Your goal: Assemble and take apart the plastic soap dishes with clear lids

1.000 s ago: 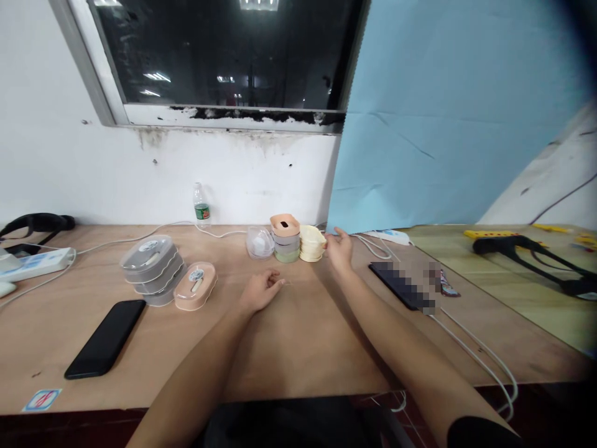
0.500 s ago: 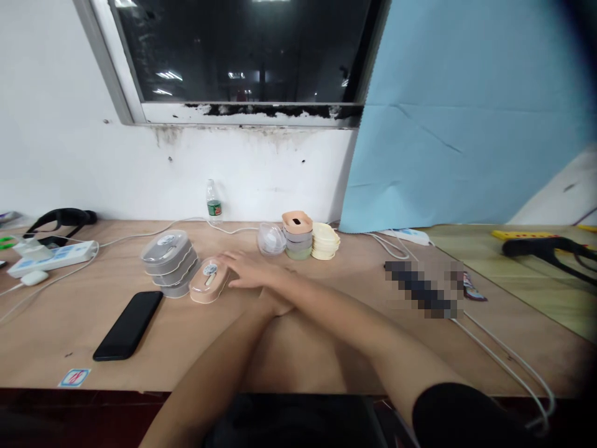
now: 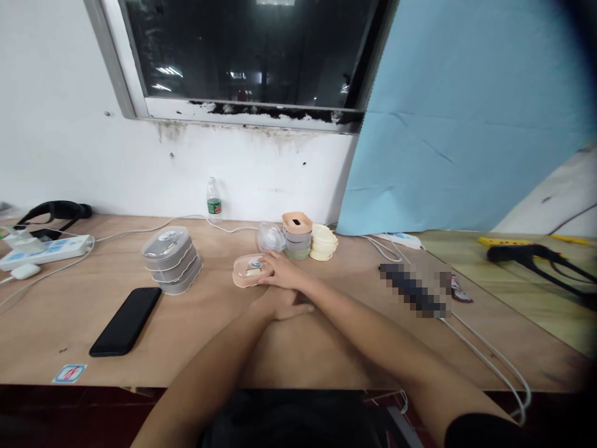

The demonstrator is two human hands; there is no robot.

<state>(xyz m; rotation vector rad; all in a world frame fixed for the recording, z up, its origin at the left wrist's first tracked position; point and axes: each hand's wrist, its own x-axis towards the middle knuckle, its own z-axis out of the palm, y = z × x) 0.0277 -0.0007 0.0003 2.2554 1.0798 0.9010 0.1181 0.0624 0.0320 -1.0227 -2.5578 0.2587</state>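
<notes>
My right hand (image 3: 283,274) reaches across to the left, and its fingers rest on and hold a flat pink case with a clear lid (image 3: 246,271) on the wooden table (image 3: 196,330). My left hand (image 3: 281,305) lies on the table just below the right wrist, fingers stretched out flat and holding nothing. The two forearms cross. A stack of grey cases with clear lids (image 3: 170,259) stands to the left of the pink case.
Behind the hands are a clear lid (image 3: 269,236), a pink, grey and green stack (image 3: 297,235) and cream pieces (image 3: 323,242). A black phone (image 3: 125,320) lies at the left front. A water bottle (image 3: 213,200), power strip (image 3: 46,249) and white cables (image 3: 489,361) are around.
My right hand swung from the cream pieces to the pink case beside the grey stack, then drew the case rightward to the middle. My left hand stayed on the table.
</notes>
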